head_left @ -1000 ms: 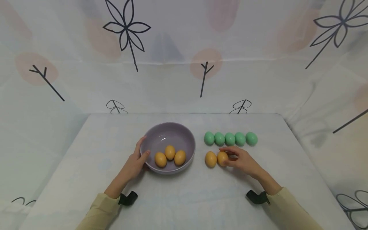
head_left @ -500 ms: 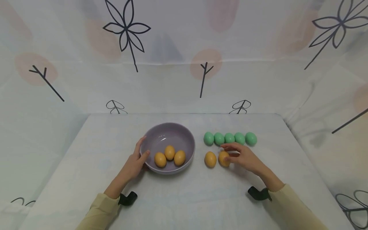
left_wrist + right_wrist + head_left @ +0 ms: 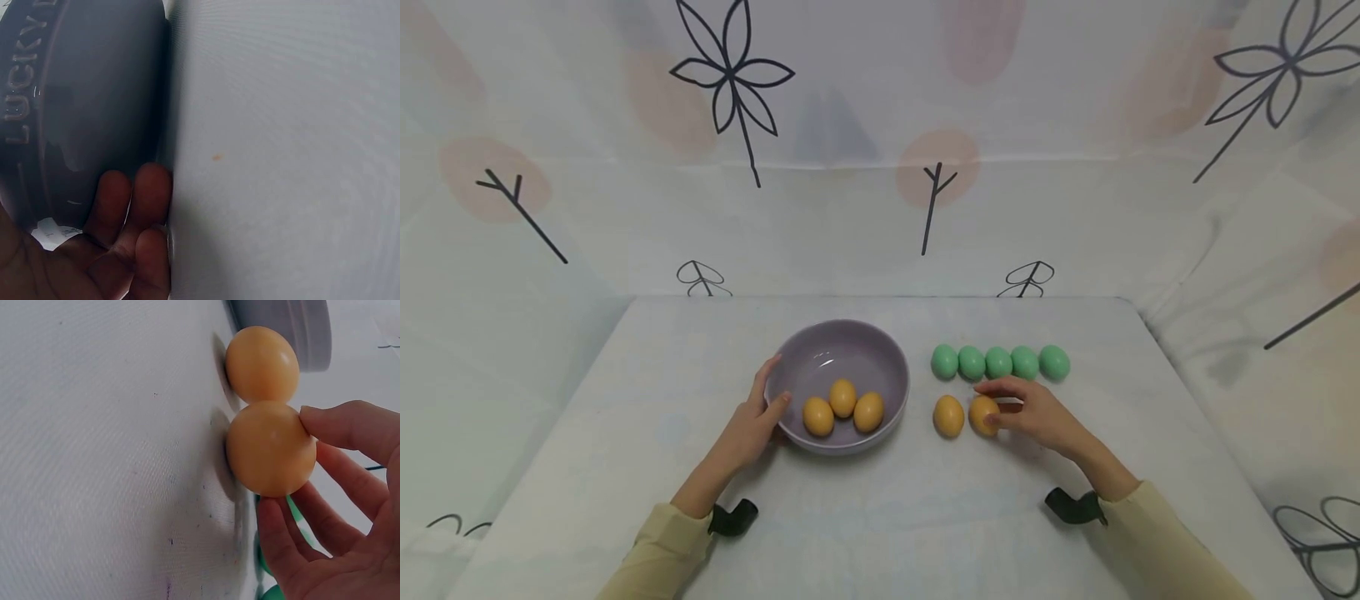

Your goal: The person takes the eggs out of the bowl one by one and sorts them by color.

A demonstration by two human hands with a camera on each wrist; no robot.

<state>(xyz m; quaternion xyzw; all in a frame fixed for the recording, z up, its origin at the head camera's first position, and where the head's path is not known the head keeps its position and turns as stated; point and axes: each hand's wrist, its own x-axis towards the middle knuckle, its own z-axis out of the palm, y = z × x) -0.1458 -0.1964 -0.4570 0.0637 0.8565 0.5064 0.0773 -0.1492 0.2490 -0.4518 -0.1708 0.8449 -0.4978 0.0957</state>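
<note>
With thumb over the rim and fingers against the outside, my left hand [image 3: 756, 418] holds a purple bowl [image 3: 842, 346] at its left side. In the left wrist view, curled fingertips [image 3: 152, 187] touch the bowl's lower wall [image 3: 103, 94], which bears raised letters. Three yellow-orange eggs lie inside the bowl, one being the middle egg [image 3: 843, 397]. My right hand [image 3: 1037, 415] pinches a yellow-orange egg [image 3: 981, 415] on the table between thumb and fingers, seen closely as the nearer egg [image 3: 270, 450]. Just left of it lies another yellow-orange egg [image 3: 949, 417], a small gap away.
Behind my right hand, several green eggs [image 3: 997, 362] stand in a row. A white cloth covers the table [image 3: 880, 533], and a patterned cloth [image 3: 842, 225] hangs at the back. Dark wrist-worn devices, such as the right one [image 3: 1075, 507], stick out near both cuffs.
My right hand has shifted slightly right with its egg, and a small gap has opened between the two yellow-orange eggs. The left hand and bowl stay in place.
</note>
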